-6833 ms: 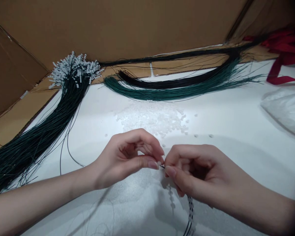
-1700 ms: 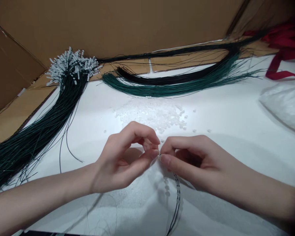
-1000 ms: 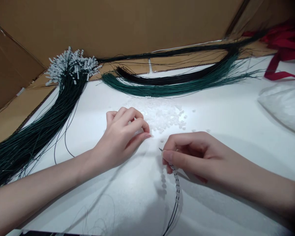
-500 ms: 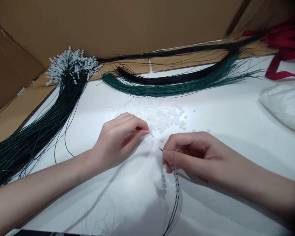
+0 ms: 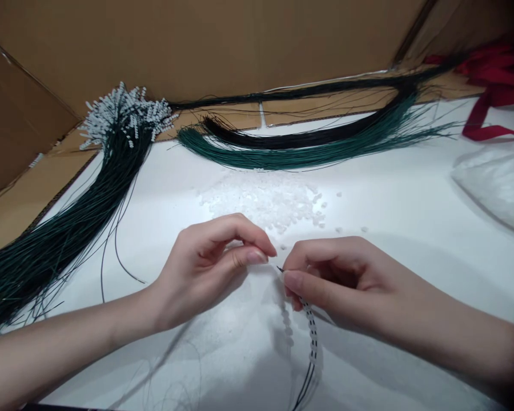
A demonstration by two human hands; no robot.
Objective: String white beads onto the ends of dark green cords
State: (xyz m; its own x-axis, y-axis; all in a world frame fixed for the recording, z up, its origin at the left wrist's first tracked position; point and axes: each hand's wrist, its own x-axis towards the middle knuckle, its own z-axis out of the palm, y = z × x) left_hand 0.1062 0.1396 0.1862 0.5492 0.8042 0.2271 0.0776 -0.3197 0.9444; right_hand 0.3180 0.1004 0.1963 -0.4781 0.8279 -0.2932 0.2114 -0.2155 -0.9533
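My right hand (image 5: pixel 338 274) pinches a pair of dark strands strung with small white beads (image 5: pixel 313 337). The strands' dark tips poke out past the thumb and forefinger, and the tails hang down towards the bottom edge. Just left of those tips is my left hand (image 5: pixel 223 262), its thumb and forefinger closed in a pinch. Whatever lies between those fingertips is too small or hidden to make out. Behind both hands, a loose spread of small translucent white beads (image 5: pixel 269 200) lies on the white tabletop (image 5: pixel 385 182).
At left, a thick bundle of dark green strands (image 5: pixel 89 200) ends in white beaded tips (image 5: pixel 124 114). Black and green strands (image 5: pixel 291 154) curve across the back. Red ribbon (image 5: pixel 492 103) and a clear plastic bag (image 5: pixel 501 177) are at right. Cardboard walls (image 5: pixel 240 45) stand behind.
My left hand has moved from the edge of the bead spread, right and nearer, to the strand tips. My right hand has lowered slightly, still pinching the beaded strands.
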